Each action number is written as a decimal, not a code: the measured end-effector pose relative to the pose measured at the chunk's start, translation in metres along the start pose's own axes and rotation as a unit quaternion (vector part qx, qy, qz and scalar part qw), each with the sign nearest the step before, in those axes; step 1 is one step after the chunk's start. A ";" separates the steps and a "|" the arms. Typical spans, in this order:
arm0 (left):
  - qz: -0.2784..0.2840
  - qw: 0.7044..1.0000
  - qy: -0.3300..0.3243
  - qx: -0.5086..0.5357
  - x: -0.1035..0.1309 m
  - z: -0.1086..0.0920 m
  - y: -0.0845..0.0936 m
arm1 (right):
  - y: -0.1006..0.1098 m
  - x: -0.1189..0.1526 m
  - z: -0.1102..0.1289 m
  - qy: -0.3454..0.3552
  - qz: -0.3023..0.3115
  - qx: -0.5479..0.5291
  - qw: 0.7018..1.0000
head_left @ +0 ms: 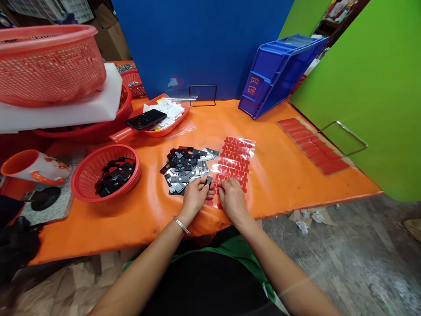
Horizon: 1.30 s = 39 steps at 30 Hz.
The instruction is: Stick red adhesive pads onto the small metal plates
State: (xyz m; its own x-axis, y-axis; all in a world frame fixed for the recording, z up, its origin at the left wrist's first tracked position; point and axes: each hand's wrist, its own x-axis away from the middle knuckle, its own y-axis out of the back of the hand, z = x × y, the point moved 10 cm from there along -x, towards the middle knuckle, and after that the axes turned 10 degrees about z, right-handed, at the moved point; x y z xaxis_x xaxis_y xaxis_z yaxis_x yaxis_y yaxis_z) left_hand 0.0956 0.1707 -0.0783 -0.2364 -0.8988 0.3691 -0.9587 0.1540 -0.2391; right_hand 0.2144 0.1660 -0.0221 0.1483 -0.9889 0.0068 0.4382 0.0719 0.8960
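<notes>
Your left fingers [200,183] pinched a small metal plate [208,180]; your right fingers [225,186] curled over the red die-cut sheet [234,162], grip unclear — an uneven tug risked skewing it.

The left fingers [208,188] hold one small dark plate [208,180]. The right fingers [223,186] touch the sheet of red stickers [234,160], which lies on the orange desk [272,175]. Just beyond the left fingers is a pile of metal plates [186,166]; well apart, to their left, is a red basket [77,182].
</notes>
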 end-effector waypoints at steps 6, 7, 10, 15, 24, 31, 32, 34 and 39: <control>-0.002 1.000 0.000 -0.006 -0.004 0.004 0.001 | 0.003 0.000 -0.008 -0.013 -0.018 -0.075 0.997; -0.002 1.000 0.000 -0.004 -0.004 0.005 0.002 | 0.004 0.000 -0.009 -0.012 -0.023 -0.092 0.995; -0.002 1.000 -0.001 -0.001 -0.004 0.005 0.001 | 0.008 0.004 -0.016 -0.013 -0.044 -0.177 0.983; -0.006 1.000 0.007 0.001 -0.003 0.001 0.001 | 0.010 0.009 -0.038 -0.057 -0.063 -0.377 0.922; 0.068 0.991 0.059 0.102 0.023 0.006 -0.021 | 0.002 0.022 -0.022 -0.056 -0.046 -0.487 0.870; 0.095 0.984 0.087 0.120 0.027 0.019 -0.025 | -0.018 0.027 -0.023 -0.050 -0.024 -0.472 0.880; 0.094 0.984 0.089 0.120 0.027 0.019 -0.025 | -0.018 0.027 -0.023 -0.046 -0.023 -0.468 0.882; 0.094 0.984 0.093 0.120 0.027 0.019 -0.025 | -0.018 0.028 -0.022 -0.041 -0.022 -0.462 0.886; 0.093 0.984 0.093 0.118 0.029 0.017 -0.025 | -0.018 0.028 -0.020 -0.041 -0.018 -0.463 0.885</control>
State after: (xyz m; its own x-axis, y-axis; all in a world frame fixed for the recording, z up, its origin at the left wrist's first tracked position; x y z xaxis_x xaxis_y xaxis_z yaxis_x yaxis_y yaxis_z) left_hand 0.1160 0.1340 -0.0773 -0.4504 -0.7702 0.4517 -0.8375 0.1891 -0.5127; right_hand 0.2284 0.1399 -0.0473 0.0705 -0.9961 0.0523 0.9859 0.0775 0.1482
